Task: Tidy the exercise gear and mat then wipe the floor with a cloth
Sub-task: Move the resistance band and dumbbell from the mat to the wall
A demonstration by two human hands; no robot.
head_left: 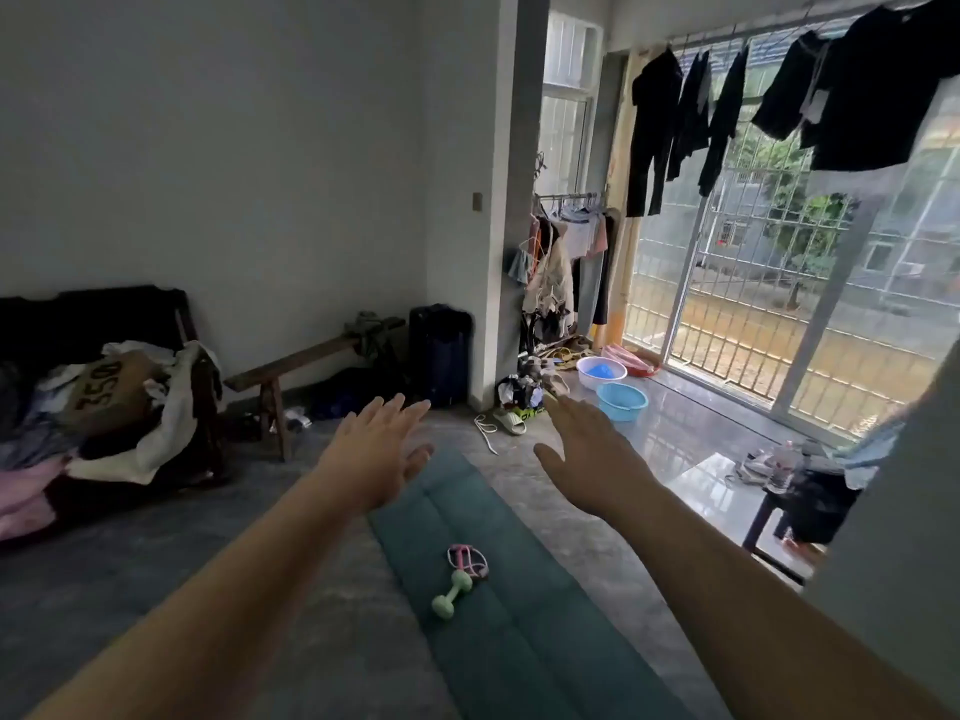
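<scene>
A teal exercise mat (524,631) lies unrolled on the grey floor, running away from me. On its middle rest a light green dumbbell (451,593) and, just beyond it, a coiled pink skipping rope (467,559). Both my arms stretch forward above the mat. My left hand (376,454) and my right hand (584,454) hover in the air with straight fingers, holding nothing, well above the gear.
A sofa heaped with clothes (98,407) stands at the left, a wooden bench (301,366) and a dark suitcase (439,353) by the far wall. Blue and white basins (621,400), slippers (511,420) and a clothes rack (566,262) crowd the balcony door. A low table (789,491) sits right.
</scene>
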